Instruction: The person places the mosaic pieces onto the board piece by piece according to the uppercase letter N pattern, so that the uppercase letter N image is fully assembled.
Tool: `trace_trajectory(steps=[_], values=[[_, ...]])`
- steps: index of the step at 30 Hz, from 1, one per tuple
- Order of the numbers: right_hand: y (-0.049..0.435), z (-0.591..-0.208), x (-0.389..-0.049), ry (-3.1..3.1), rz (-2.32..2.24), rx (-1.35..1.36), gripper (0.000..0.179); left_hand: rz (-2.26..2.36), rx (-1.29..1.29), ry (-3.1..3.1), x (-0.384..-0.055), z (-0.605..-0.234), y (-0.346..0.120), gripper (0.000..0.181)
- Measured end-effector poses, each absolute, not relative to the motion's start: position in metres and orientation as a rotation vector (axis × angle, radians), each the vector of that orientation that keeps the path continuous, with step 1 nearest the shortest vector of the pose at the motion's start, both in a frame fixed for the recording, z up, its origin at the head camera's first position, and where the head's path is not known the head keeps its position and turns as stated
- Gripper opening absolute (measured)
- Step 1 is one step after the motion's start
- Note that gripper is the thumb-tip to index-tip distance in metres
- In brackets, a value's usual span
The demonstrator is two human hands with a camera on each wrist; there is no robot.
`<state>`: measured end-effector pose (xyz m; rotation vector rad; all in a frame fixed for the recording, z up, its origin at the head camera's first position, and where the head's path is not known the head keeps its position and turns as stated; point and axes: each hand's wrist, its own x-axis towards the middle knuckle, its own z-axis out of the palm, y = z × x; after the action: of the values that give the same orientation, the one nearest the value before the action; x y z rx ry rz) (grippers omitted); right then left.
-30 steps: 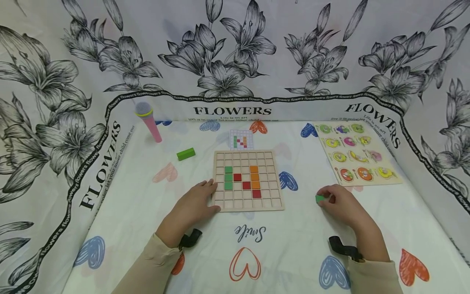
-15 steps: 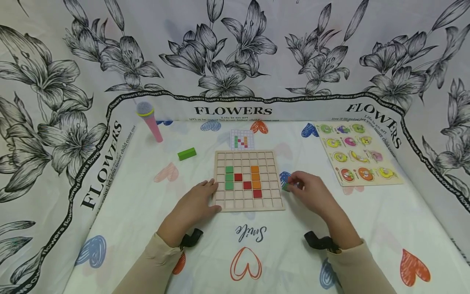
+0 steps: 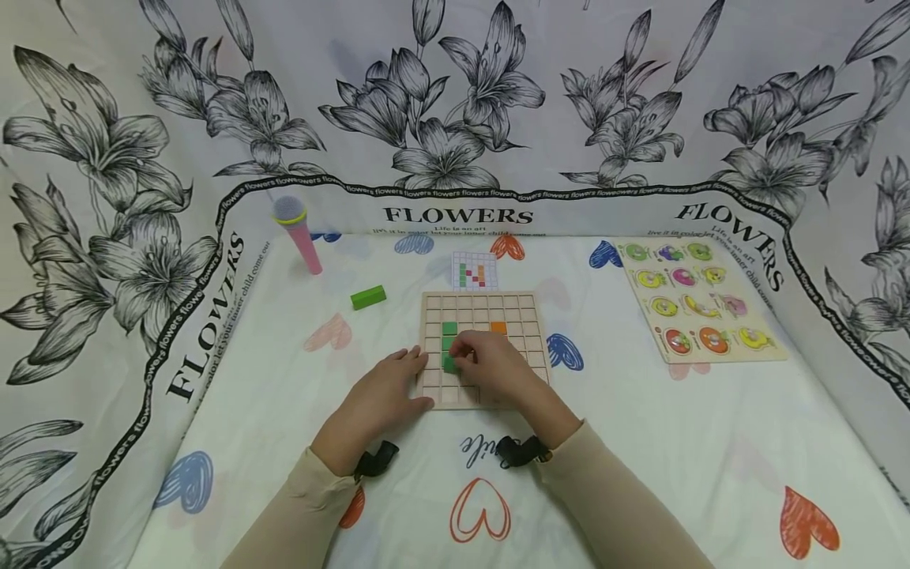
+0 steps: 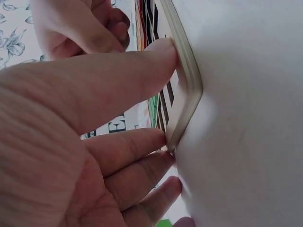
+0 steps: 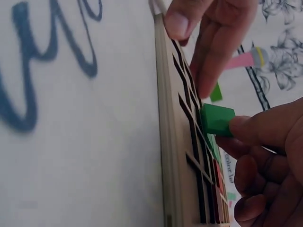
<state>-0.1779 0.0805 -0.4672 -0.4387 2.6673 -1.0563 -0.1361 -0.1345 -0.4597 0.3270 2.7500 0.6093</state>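
A wooden grid board [image 3: 432, 397] lies flat on the white cloth. My left hand [image 3: 377, 399] rests at its near left corner, thumb on the board's edge and fingertips against the left side. Between thumb and fingers, my right hand [image 3: 494, 367] pinches a green cube [image 5: 217, 119], low over the left part of the board; whether it touches the grid I cannot tell. Green squares [image 3: 449, 328] stand in a column beside it. An orange square [image 3: 498, 327] shows beyond my right hand, which hides the red squares in the head view.
Behind the board lies a small pattern card [image 3: 475, 270] with coloured squares. A green block [image 3: 368, 297] and a pink toy microphone [image 3: 304, 245] are at the back left. A fruit puzzle board [image 3: 700, 304] lies at the right. Flower-printed cloth rises behind.
My right hand has carried the green cube leftward from the cloth right of the board to the green column. My left hand has stayed at the board's corner.
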Motion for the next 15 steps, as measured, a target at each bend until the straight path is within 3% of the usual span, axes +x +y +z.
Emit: trace_trajectory(steps=[15], values=[[0.0755, -0.4718, -0.1702, 2.68, -0.973, -0.596, 0.004, 0.605, 0.35, 2.756, -0.1368, -0.4615, -0.1355, 0.078]])
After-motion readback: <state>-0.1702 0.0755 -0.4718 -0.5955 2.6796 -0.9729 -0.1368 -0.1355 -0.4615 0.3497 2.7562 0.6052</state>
